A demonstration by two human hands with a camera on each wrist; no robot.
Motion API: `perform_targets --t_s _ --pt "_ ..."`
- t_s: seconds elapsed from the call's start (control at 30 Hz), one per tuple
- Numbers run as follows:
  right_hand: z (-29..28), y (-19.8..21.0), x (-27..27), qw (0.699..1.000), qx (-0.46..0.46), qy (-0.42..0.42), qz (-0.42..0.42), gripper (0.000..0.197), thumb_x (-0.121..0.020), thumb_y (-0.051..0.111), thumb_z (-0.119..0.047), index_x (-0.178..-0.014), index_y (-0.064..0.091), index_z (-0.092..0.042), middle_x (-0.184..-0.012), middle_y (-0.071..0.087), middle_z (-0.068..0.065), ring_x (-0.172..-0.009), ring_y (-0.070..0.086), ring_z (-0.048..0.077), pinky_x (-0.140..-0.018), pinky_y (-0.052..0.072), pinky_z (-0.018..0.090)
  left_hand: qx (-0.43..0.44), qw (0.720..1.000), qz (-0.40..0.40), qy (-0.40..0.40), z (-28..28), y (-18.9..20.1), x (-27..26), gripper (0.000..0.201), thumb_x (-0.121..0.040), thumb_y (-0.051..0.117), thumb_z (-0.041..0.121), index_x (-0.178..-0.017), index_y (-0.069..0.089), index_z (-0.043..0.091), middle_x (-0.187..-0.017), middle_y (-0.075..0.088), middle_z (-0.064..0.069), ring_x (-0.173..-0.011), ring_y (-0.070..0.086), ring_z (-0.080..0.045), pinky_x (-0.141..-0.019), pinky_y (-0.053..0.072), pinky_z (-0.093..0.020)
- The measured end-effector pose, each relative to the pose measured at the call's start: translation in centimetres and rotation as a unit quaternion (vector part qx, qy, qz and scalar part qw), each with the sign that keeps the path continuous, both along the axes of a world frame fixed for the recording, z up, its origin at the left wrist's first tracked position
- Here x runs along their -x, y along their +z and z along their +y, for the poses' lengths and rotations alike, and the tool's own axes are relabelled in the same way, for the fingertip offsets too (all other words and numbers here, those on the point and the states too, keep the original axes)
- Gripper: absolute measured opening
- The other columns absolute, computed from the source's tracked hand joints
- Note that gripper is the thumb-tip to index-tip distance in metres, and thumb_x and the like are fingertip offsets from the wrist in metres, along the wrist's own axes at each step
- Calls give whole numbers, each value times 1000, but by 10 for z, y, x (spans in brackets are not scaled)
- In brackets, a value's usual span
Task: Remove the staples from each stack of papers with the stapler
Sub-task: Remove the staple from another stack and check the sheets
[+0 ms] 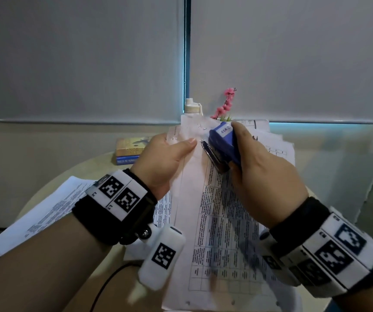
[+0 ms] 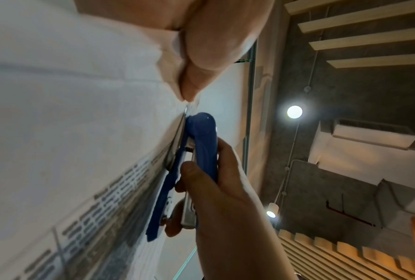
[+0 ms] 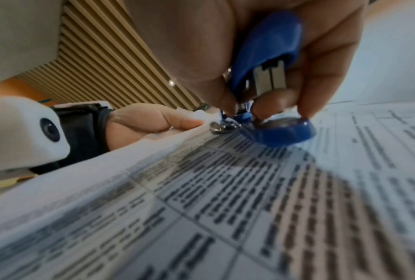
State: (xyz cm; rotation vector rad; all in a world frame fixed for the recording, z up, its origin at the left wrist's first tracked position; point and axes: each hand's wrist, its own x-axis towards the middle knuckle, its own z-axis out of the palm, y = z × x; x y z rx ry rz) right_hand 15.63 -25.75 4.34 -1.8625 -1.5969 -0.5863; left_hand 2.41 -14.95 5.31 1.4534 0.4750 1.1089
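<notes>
— Staple (image 1: 203, 140) first: where did it sit?

— Near the top edge of the stack of papers (image 1: 217, 221), which was lifted off the tabletop (image 1: 104, 167) and tilted up toward the person, likely so the small wire could be seen head-on. It was tiny and partly blurred; whether it had come loose could not be told.

— And the stapler (image 1: 223, 145)?

— Blue, turned with its metal remover tip against the sheet right at the staple. The right hand (image 1: 262, 176) was wrapped around its body, thumb on one side and fingers curled on the other. That grip looked chosen to steer the thin tip under the wire rather than to squeeze the tool.

— What was the left hand (image 1: 165, 161) doing?

— Pinching the papers just beside the staple, thumb on the front face, fingers behind. Judged from that, it braced the sheets so the prying would not tear or bend them. The two hands were close, only the staple between them.

— Anything else nearby?

— Another printed stack (image 1: 46, 208) lay flat on the tabletop to the left, apart from the work, probably awaiting its turn or already done. Farther back stood two books (image 1: 129, 152), a bottle (image 1: 192, 106) and a sprig of pink flowers (image 1: 226, 102), all clear of the hands.
</notes>
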Motion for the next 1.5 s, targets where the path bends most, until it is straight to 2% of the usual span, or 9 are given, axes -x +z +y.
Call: perform_targets --t_s 0.37,0.5,0.67,0.8,0.93,1.2,1.33,1.43,1.5 --pt "19 -3 8 997 -72 4 -13 70 -92 45 -20 -149 8 -35 -102 54 12 -59 49 33 -50 30 32 -29 999 -25 28 -10 7 -10 18 -93 49 -6 -98 66 -5 -87 67 -17 -80 64 -26 -84 54 -39" --pt "25 6 6 991 -85 57 92 70 -89 46 -18 -149 12 -31 -121 57 13 -91 58 39 -66 41 38 -67 994 78 27 -16 -19 -23 20 -87 56 -4 -71 63 6 -71 58 -11 -63 48 -14 -62 41 -29" --pt "24 31 8 980 -132 91 122 67 -89 48 -16 -147 18 -29 -122 58 12 -94 58 37 -74 44 39 -42 993 106 -17 -35 -40 -35 19 -84 60 -1 -71 67 12 -81 65 -10 -77 54 -15 -77 46 -33" --pt "25 30 -22 923 -135 148 330 56 -79 56 -30 -132 39 -26 -109 61 3 -96 61 26 -85 51 47 -2 998 56 16 -20 -26 -19 21 -71 60 17 -89 67 8 -95 65 -25 -86 62 -35 -86 49 -48" --pt "13 9 -59 830 -133 201 503 9 -88 56 -11 -96 56 -14 -50 58 -13 -48 53 6 -45 40 22 22 999 9 26 3 -13 0 23 -91 51 -1 -112 60 -6 -96 68 -20 -80 66 -27 -79 55 -37" --pt "12 -39 -82 677 -86 322 657 32 -74 59 -11 -106 57 -8 -78 64 5 -61 58 14 -52 50 18 63 997 -4 45 33 -14 21 20 -95 49 3 -108 63 -3 -88 72 -11 -74 71 -21 -64 59 -30" --pt "18 -39 -80 755 -80 291 582 21 -87 50 1 -99 60 -13 -77 69 -1 -67 64 12 -63 53 24 -24 987 109 118 51 -15 34 48 -88 63 12 -134 48 11 -126 60 -11 -111 60 -20 -87 53 -32" --pt "14 -28 -76 823 -53 296 481 25 -84 58 0 -102 61 -17 -80 69 -9 -76 62 10 -73 50 25 -251 897 272 242 51 8 43 75 -79 75 27 -142 34 27 -143 42 1 -129 39 -9 -103 36 -30" --pt "11 -18 -70 855 -17 322 407 31 -76 65 -6 -104 59 -19 -80 68 -15 -75 60 3 -69 48 15 -291 873 333 204 43 28 37 81 -75 77 36 -143 36 25 -143 43 4 -130 40 -9 -100 32 -24"
